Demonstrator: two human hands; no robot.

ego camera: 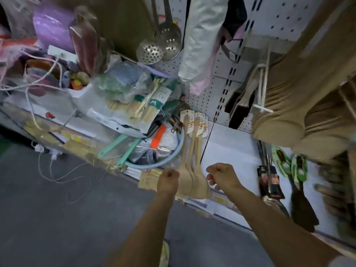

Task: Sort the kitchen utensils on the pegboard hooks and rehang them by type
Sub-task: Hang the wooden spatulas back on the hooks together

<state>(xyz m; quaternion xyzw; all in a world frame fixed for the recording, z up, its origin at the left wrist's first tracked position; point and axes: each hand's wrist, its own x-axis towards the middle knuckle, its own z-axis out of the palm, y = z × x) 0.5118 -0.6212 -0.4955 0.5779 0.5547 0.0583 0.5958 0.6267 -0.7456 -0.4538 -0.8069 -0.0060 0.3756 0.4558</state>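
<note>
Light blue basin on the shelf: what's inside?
In the light blue basin: a perforated metal strainer, an orange-handled tool and clear plastic wrapping. The wooden spatulas cover its right side; the bottom is hidden.

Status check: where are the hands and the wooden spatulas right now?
Left hand curled beside wooden spatulas, grip unclear. Right hand loosely curled, holding nothing. Spatulas hang on pegboard. Nothing blocking.

I see pale wooden spatulas (192,151) on a white, dot-perforated pegboard (208,89); silver skimmers (159,45) speckled with holes; a black spatula (302,207) with a green card; teal handles (123,149); an orange handle (158,138); grey floor (57,218).
</note>
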